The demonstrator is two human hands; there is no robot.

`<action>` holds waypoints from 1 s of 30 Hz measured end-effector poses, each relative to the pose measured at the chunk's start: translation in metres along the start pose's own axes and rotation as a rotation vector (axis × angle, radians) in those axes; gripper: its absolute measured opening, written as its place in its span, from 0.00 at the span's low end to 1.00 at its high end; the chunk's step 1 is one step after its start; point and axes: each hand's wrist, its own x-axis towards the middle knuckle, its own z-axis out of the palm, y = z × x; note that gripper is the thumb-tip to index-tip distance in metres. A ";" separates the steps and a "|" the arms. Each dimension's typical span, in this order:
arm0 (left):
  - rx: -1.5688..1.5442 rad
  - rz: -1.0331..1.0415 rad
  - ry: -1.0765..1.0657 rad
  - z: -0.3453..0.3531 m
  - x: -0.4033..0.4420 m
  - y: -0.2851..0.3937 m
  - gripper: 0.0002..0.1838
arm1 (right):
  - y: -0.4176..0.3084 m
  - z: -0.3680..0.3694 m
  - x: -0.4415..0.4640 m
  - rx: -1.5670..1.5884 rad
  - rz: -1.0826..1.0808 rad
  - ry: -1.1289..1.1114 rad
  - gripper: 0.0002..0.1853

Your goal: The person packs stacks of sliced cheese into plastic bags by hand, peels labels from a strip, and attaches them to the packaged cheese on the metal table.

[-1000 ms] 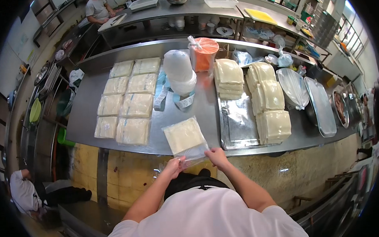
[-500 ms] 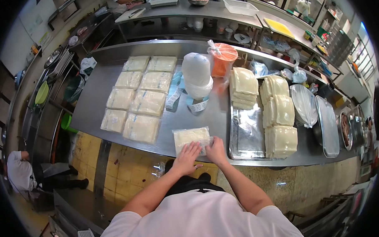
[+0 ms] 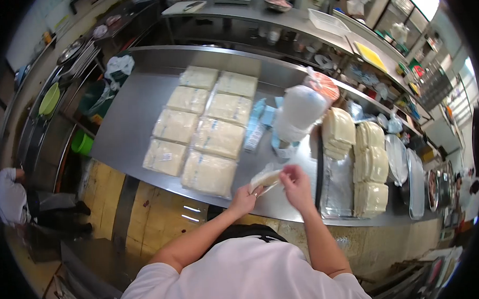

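Observation:
My left hand (image 3: 243, 200) is closed on the near left edge of a bagged stack of pale sheets (image 3: 267, 181), which is tilted up over the front edge of the steel table. At the stack's right end, my right hand (image 3: 295, 183) has its fingers bent together; whether they pinch the plastic is too small to tell. Several flat bagged packs (image 3: 214, 137) lie in two columns to the left. Behind my hands stands a white plastic-wrapped bundle (image 3: 300, 113) beside blue printed strips (image 3: 256, 133). Stacks of unwrapped pale sheets (image 3: 370, 165) rest on a metal tray (image 3: 338, 185) at right.
An orange bagged container (image 3: 323, 86) stands behind the white bundle. Clear bags and covered trays (image 3: 415, 183) line the table's right end. A person (image 3: 11, 197) in white is at the far left. A back counter holds a yellow board (image 3: 371, 57).
The bagged stack has been lifted from flat on the table and tilted. My left hand has gone from spread on top to gripping its edge. The view has swung left.

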 end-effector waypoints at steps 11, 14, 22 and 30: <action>-1.228 -0.300 -0.213 -0.157 -0.035 -0.018 0.30 | -0.070 0.147 0.080 -0.114 0.117 -0.280 0.13; -1.292 -0.288 -0.191 -0.191 -0.049 -0.020 0.30 | -0.109 0.179 0.084 -0.311 0.065 -0.263 0.15; -1.369 -0.322 -0.356 -0.279 -0.047 -0.040 0.35 | -0.140 0.237 0.134 -0.240 0.054 -0.673 0.34; -1.291 -0.289 0.027 -0.330 -0.081 -0.102 0.26 | -0.122 0.270 0.120 -0.011 0.328 -0.657 0.14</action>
